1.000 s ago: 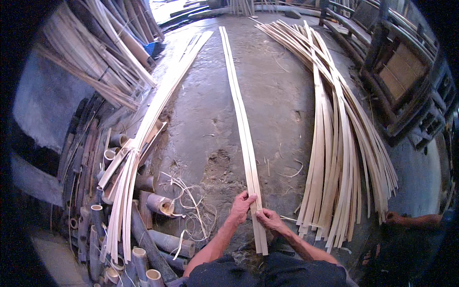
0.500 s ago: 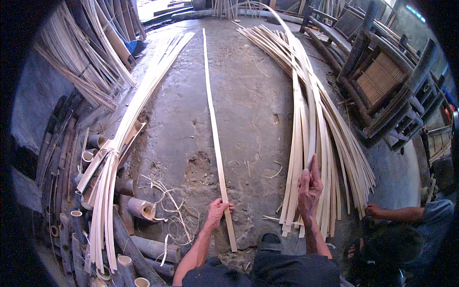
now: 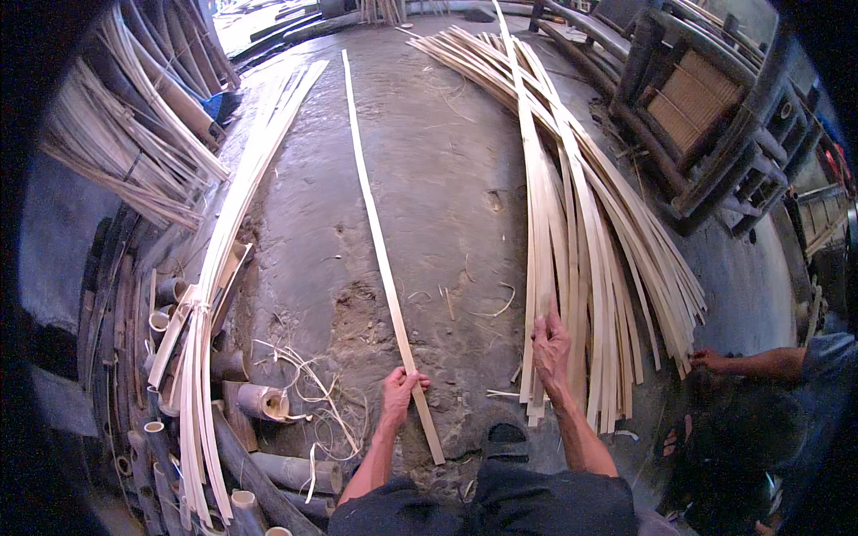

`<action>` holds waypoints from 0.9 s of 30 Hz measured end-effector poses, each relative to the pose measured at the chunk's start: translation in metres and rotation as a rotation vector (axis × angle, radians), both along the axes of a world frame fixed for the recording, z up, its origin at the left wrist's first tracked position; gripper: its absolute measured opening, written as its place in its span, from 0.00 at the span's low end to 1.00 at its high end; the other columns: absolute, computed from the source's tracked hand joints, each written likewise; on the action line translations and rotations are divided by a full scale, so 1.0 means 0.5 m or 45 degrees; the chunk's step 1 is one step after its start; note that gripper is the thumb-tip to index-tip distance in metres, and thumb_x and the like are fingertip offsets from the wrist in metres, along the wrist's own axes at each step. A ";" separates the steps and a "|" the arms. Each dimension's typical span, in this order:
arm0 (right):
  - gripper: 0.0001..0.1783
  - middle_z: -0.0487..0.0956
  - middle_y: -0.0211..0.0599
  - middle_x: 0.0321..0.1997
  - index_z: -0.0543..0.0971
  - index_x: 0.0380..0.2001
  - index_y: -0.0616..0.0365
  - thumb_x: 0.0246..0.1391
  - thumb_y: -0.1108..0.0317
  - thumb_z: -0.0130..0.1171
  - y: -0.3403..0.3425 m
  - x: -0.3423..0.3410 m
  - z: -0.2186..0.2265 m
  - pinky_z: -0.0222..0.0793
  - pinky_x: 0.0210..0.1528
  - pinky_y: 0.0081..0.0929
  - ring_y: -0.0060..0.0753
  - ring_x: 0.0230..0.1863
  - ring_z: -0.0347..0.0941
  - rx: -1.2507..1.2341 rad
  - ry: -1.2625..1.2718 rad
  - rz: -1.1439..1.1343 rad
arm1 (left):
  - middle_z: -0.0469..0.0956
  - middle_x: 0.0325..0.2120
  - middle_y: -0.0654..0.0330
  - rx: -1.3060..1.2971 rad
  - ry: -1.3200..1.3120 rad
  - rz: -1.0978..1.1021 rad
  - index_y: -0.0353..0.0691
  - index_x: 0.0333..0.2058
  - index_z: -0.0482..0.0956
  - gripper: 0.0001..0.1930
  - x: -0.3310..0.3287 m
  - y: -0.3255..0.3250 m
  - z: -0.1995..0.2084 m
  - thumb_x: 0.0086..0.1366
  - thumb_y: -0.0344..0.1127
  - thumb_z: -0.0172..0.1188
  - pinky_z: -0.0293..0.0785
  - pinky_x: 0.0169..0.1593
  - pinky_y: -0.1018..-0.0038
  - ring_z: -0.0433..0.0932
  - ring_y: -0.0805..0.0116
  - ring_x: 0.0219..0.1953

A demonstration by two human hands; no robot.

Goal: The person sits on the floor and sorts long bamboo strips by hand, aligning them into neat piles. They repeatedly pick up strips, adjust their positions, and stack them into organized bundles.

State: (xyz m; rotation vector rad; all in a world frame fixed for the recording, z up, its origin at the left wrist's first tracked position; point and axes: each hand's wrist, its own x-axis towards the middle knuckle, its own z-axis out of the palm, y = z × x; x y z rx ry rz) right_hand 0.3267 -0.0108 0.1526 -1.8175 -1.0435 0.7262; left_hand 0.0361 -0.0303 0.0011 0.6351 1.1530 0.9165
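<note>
A long pale bamboo strip (image 3: 375,234) runs up the middle of the floor, its near end pinched between the thumb and fingers of my left hand (image 3: 399,393). To the right lies a spread pile of bamboo strips (image 3: 617,241), crossing one another. Over the pile's near left part, my right hand (image 3: 552,353) is closed on another bamboo strip, which stretches away toward the far edge of the view. My right fingertips are partly blurred against the strips beneath them.
A tied bundle of strips (image 3: 234,228) rests on cut bamboo tubes (image 3: 264,402) at left. Thin shavings (image 3: 317,384) curl beside them. A bamboo chair (image 3: 693,107) stands far right. Another person's hand (image 3: 708,361) is at the pile's right edge. A dark sandal (image 3: 508,439) is near me.
My right hand has come down and left with its strip, which has gone from a high bend to lying straighter along the pile. My left hand keeps its hold. The view has shifted slightly.
</note>
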 end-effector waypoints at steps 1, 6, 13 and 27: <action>0.31 0.77 0.35 0.35 0.58 0.66 0.59 0.64 0.58 0.48 -0.004 0.014 -0.027 0.67 0.32 0.25 0.20 0.27 0.63 0.000 -0.040 -0.012 | 0.81 0.32 0.55 0.001 -0.003 0.003 0.33 0.41 0.71 0.10 0.003 0.000 -0.003 0.67 0.34 0.55 0.79 0.38 0.74 0.81 0.69 0.33; 0.30 0.75 0.33 0.28 0.59 0.65 0.60 0.62 0.61 0.48 -0.026 0.064 -0.118 0.67 0.32 0.25 0.21 0.27 0.65 -0.055 -0.001 -0.096 | 0.80 0.33 0.55 -0.007 0.044 -0.025 0.33 0.42 0.71 0.10 0.012 0.005 0.012 0.67 0.34 0.55 0.79 0.38 0.74 0.81 0.68 0.33; 0.34 0.75 0.55 0.43 0.57 0.66 0.63 0.61 0.58 0.50 -0.039 0.062 -0.125 0.68 0.51 0.38 0.47 0.45 0.74 0.329 -1.071 -0.055 | 0.81 0.36 0.54 -0.053 -0.082 -0.045 0.31 0.44 0.71 0.12 0.019 -0.005 0.034 0.68 0.34 0.52 0.78 0.40 0.72 0.81 0.68 0.35; 0.25 0.74 0.45 0.57 0.69 0.58 0.66 0.62 0.63 0.53 -0.025 0.026 0.039 0.63 0.60 0.27 0.32 0.58 0.68 0.234 0.192 -0.055 | 0.79 0.35 0.62 0.028 -0.002 -0.248 0.35 0.49 0.74 0.18 0.103 0.005 0.110 0.71 0.44 0.50 0.74 0.39 0.76 0.77 0.74 0.33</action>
